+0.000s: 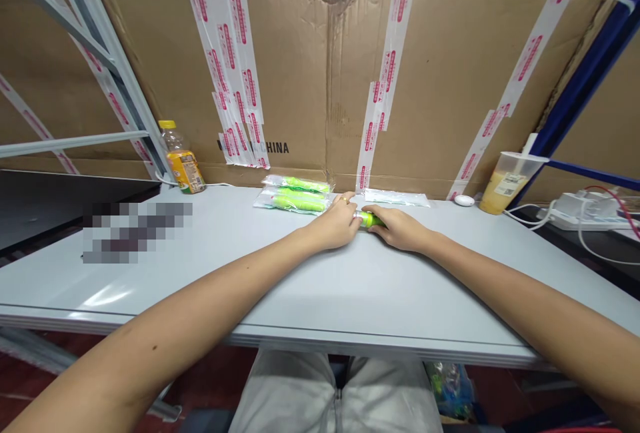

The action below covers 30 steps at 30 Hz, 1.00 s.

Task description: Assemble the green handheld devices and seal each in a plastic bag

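Note:
Both my hands meet at the far middle of the grey table (300, 286). My left hand (336, 223) and my right hand (400, 227) are closed on the two ends of a small green tube-like item (369, 219), which lies low over the table. Only a short green piece shows between my fingers. Just beyond my left hand lie two clear bags holding green items (295, 196). An empty-looking clear bag (396, 198) lies flat beyond my right hand.
A tall cardboard wall (450, 73) with pink-printed tape closes the table's far side. A yellow-capped drink bottle (183, 159) stands at the back left. A plastic cup of yellow drink (507, 183), a small white puck (464, 200) and a power strip with cables (580, 213) are at the right.

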Each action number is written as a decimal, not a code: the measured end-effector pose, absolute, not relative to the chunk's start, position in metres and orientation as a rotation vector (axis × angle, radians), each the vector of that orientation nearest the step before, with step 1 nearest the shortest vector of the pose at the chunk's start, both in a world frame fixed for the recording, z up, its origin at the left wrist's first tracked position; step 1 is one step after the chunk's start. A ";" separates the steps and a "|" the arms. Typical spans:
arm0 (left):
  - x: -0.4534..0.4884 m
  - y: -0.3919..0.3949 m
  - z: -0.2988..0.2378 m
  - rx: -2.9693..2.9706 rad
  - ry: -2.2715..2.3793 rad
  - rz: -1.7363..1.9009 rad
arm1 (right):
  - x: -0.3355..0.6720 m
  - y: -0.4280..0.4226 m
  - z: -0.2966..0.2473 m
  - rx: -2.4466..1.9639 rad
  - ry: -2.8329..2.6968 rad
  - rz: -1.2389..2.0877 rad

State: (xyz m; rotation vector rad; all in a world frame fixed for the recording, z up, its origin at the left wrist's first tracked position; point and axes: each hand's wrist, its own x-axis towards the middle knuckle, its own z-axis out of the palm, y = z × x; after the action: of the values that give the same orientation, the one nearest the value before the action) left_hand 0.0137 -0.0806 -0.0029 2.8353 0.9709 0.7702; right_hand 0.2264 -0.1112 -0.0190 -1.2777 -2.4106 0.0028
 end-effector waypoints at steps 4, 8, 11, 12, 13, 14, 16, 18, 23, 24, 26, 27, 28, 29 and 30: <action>0.012 -0.080 -0.002 2.842 0.966 0.707 | 0.225 -0.114 -0.017 -1.289 -2.431 -0.033; 0.007 -0.082 0.003 2.796 0.974 0.618 | 0.224 -0.117 -0.013 -1.387 -2.408 -0.020; 0.007 -0.084 0.005 2.809 0.950 0.654 | 0.224 -0.117 -0.014 -1.347 -2.419 -0.017; 0.008 -0.084 0.005 2.809 0.949 0.673 | 0.224 -0.117 -0.014 -1.323 -2.422 -0.019; 0.008 -0.084 0.005 2.798 0.966 0.692 | 0.223 -0.116 -0.015 -1.307 -2.423 -0.022; 0.009 -0.084 0.005 2.777 1.005 0.710 | 0.222 -0.116 -0.015 -1.303 -2.420 -0.028; 0.009 -0.083 0.005 2.719 1.109 0.730 | 0.219 -0.117 -0.015 -1.325 -2.414 -0.043; 0.008 -0.082 0.005 2.686 1.168 0.694 | 0.217 -0.118 -0.014 -1.358 -2.425 -0.057; 0.005 -0.078 0.005 2.863 1.024 0.569 | 0.218 -0.119 -0.013 -1.353 -2.469 -0.049; 0.005 -0.077 0.004 2.908 1.002 0.575 | 0.219 -0.118 -0.014 -1.337 -2.469 -0.042; 0.006 -0.078 0.005 2.980 0.974 0.597 | 0.220 -0.117 -0.014 -1.317 -2.465 -0.038; 0.007 -0.079 0.005 3.004 0.961 0.605 | 0.220 -0.117 -0.014 -1.314 -2.462 -0.041; 0.007 -0.080 0.005 3.015 0.952 0.611 | 0.220 -0.117 -0.015 -1.313 -2.460 -0.047; 0.008 -0.081 0.006 3.013 0.952 0.618 | 0.220 -0.117 -0.015 -1.313 -2.458 -0.056; 0.008 -0.082 0.006 2.998 0.966 0.624 | 0.219 -0.117 -0.015 -1.315 -2.456 -0.067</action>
State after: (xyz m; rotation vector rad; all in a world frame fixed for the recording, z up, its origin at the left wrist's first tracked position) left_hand 0.0081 -0.0822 0.0062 2.9976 0.9659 0.6242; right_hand 0.2194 -0.1173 -0.0146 -1.3154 -2.4555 -0.0674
